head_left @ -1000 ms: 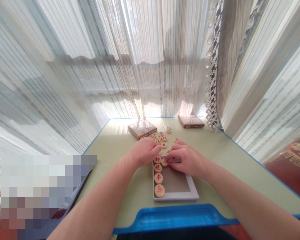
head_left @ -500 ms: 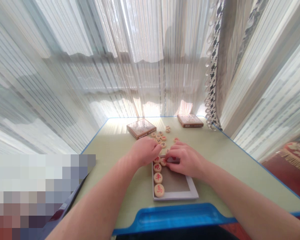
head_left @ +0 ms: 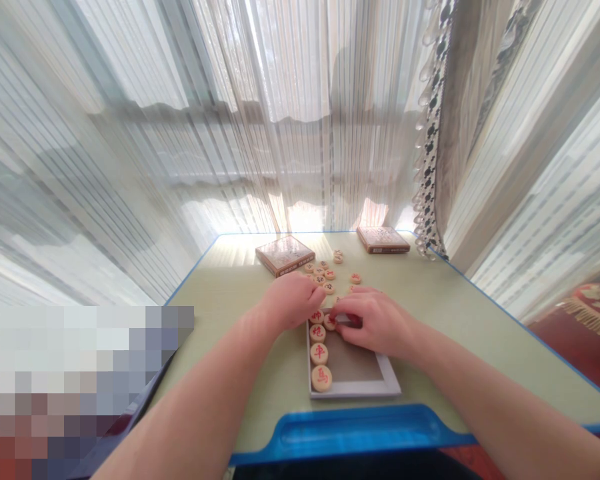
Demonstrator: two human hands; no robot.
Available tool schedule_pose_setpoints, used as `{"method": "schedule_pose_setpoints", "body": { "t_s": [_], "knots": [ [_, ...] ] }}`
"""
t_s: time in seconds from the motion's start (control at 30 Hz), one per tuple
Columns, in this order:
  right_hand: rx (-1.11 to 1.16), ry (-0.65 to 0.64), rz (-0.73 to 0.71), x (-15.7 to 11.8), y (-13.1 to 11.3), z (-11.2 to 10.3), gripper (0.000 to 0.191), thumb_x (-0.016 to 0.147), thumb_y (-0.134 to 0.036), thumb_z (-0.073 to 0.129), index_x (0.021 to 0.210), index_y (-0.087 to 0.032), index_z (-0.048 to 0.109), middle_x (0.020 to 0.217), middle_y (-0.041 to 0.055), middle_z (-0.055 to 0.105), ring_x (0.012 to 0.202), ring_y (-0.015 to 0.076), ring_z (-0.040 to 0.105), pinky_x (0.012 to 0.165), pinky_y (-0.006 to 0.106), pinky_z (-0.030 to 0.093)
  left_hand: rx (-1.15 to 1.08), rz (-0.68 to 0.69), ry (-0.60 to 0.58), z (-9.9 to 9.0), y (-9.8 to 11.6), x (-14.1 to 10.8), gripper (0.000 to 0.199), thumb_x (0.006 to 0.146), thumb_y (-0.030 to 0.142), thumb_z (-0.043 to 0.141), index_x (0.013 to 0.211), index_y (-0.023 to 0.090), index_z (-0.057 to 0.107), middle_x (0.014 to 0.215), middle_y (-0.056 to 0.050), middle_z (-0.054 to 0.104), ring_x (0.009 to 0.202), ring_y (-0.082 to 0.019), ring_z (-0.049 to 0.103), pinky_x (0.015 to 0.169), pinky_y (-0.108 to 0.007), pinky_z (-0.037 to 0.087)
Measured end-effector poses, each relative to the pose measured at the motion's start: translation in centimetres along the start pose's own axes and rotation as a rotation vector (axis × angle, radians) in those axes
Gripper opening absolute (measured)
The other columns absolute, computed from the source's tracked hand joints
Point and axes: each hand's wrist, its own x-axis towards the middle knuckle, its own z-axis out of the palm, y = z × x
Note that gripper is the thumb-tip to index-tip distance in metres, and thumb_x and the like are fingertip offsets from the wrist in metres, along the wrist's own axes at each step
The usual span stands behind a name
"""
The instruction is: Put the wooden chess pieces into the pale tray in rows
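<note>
Four red-marked discs (head_left: 319,353) lie along the left wall inside the box (head_left: 357,363). The right hand (head_left: 377,320) touches a fifth disc (head_left: 329,323) beside them; the left hand (head_left: 291,300) is curled close by. Whether either hand grips, I cannot tell.

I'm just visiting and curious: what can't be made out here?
All in the head view:
Piece at the right hand's grip: its character, partly under fingers.
Left hand's grip: anything held, hidden by the hand's back.
White tray: far right part, behind the right hand.
Far pieces: characters too small.
Fringed cloth: cut off by the right edge.
</note>
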Motion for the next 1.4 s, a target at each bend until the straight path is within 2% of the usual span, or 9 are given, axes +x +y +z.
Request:
{"method": "schedule_pose_setpoints", "body": {
  "t_s": [0.13, 0.3, 0.6, 0.8, 1.03, 1.13, 1.27, 1.4],
  "knots": [
    [0.024, -0.018, 0.004, -0.02, -0.01, -0.15, 0.013, 0.070, -0.020, 0.056, 0.080, -0.023, 0.064, 0.064, -0.0017, 0.059, 0.067, 0.0140, 0.047, 0.066, 0.026, 0.034, -0.011, -0.010, -0.003, 0.24, -0.10, 0.03, 0.042, 0.083, 0.029, 0.032, 0.059, 0.014, 0.064, 0.065, -0.008, 0.064, 0.058, -0.015, 0.052, 0.051, -0.026, 0.031],
    [0.015, -0.013, 0.041, 0.08, -0.15, -0.03, 0.012, 0.074, -0.032, 0.057, 0.078, -0.023, 0.063, 0.062, -0.0012, 0.059, 0.067, 0.0143, 0.047, 0.064, 0.026, 0.033, -0.015, 0.003, 0.007, 0.29, -0.07, 0.08, 0.043, 0.083, 0.029, 0.031, 0.059, 0.015, 0.064, 0.064, -0.008, 0.064, 0.057, -0.016, 0.051, 0.050, -0.027, 0.029],
    [0.026, -0.033, 0.013, 0.07, 0.07, -0.01, 0.012, 0.077, -0.028, 0.054, 0.078, -0.024, 0.065, 0.057, -0.0014, 0.056, 0.065, 0.0141, 0.046, 0.060, 0.024, 0.032, -0.012, 0.022, 0.008, 0.10, 0.12, 0.10, 0.045, 0.084, 0.030, 0.030, 0.058, 0.015, 0.064, 0.063, -0.008, 0.063, 0.053, -0.014, 0.048, 0.048, -0.028, 0.023],
    [0.037, -0.031, 0.020, 0.07, 0.04, -0.07, 0.012, 0.076, -0.028, 0.055, 0.078, -0.023, 0.066, 0.057, -0.0011, 0.057, 0.066, 0.0142, 0.046, 0.061, 0.024, 0.033, 0.022, 0.041, 0.030, 0.63, -0.16, 0.20, 0.045, 0.084, 0.029, 0.029, 0.058, 0.015, 0.063, 0.065, -0.008, 0.064, 0.057, -0.016, 0.051, 0.049, -0.028, 0.025],
    [0.049, 0.007, 0.053, 0.08, -0.21, -0.07, 0.012, 0.075, -0.031, 0.058, 0.079, -0.024, 0.066, 0.060, -0.0008, 0.058, 0.066, 0.0139, 0.049, 0.060, 0.024, 0.034, 0.029, 0.035, 0.012, 0.18, 0.07, 0.10, 0.044, 0.084, 0.026, 0.028, 0.062, 0.015, 0.064, 0.067, -0.009, 0.064, 0.059, -0.017, 0.053, 0.052, -0.028, 0.032],
    [0.074, 0.004, 0.078, 0.17, -0.24, -0.05, 0.012, 0.074, -0.032, 0.059, 0.079, -0.023, 0.067, 0.062, -0.0004, 0.058, 0.067, 0.0141, 0.050, 0.060, 0.024, 0.035, 0.047, -0.015, 0.037, 0.10, 0.01, 0.09, 0.047, 0.086, 0.028, 0.026, 0.063, 0.015, 0.064, 0.068, -0.010, 0.064, 0.062, -0.017, 0.056, 0.054, -0.028, 0.035],
    [0.097, 0.009, 0.096, 0.27, -0.23, 0.02, 0.012, 0.074, -0.033, 0.061, 0.077, -0.023, 0.067, 0.063, -0.0003, 0.057, 0.064, 0.0131, 0.050, 0.060, 0.024, 0.035, 0.061, -0.171, 0.123, -0.03, -0.26, 0.11, 0.050, 0.088, 0.030, 0.021, 0.067, 0.015, 0.064, 0.072, -0.009, 0.065, 0.066, -0.018, 0.059, 0.057, -0.027, 0.037],
    [0.108, 0.008, 0.095, 0.20, -0.34, -0.09, 0.011, 0.072, -0.033, 0.062, 0.076, -0.024, 0.066, 0.058, -0.0019, 0.053, 0.062, 0.0125, 0.048, 0.058, 0.023, 0.034, 0.025, -0.223, 0.169, -0.04, -0.56, 0.18, 0.047, 0.088, 0.031, 0.023, 0.070, 0.016, 0.064, 0.076, -0.008, 0.066, 0.072, -0.018, 0.059, 0.061, -0.027, 0.040]
  ]
}}
